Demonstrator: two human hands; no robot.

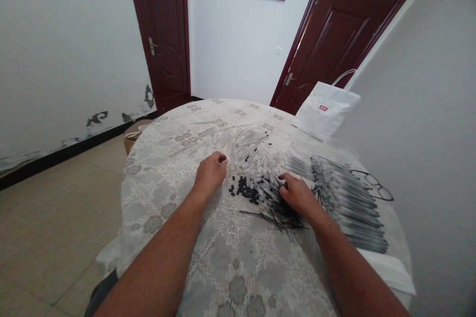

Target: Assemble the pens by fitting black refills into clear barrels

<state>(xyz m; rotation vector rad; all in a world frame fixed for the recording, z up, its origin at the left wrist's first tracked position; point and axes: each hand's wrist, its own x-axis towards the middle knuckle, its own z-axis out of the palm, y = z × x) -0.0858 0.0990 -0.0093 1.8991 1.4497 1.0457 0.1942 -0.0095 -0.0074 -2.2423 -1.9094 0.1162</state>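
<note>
A: Key relation?
B: Right hand [298, 193] vs black rods [273, 217]. Rods fan out just below and left of its fingertips, centre of frame, on the counter [219, 262]. The lowest ones run left to right, dipping slightly rightward. Right hand is clearly the nearer.
A: Clear tubes [255, 156]?
B: Loose pile above the rods, between and beyond the hands. Axes mixed; left-edge ones slant up to the right. Left hand [210, 173] sits at the pile's lower left.
A: Caps?
B: Black caps [247, 189], clustered between the hands, left of the rods.
A: Grip state?
B: Left: fingers curled, thumb tucked near index; can't tell if anything's pinched. Right: thumb and index close at the pile edge; can't tell contact or hold.
A: Pose?
B: Both forearms come up from the lower frame, angled inward. Rowed pens [359, 208] lie right of the right hand.
</note>
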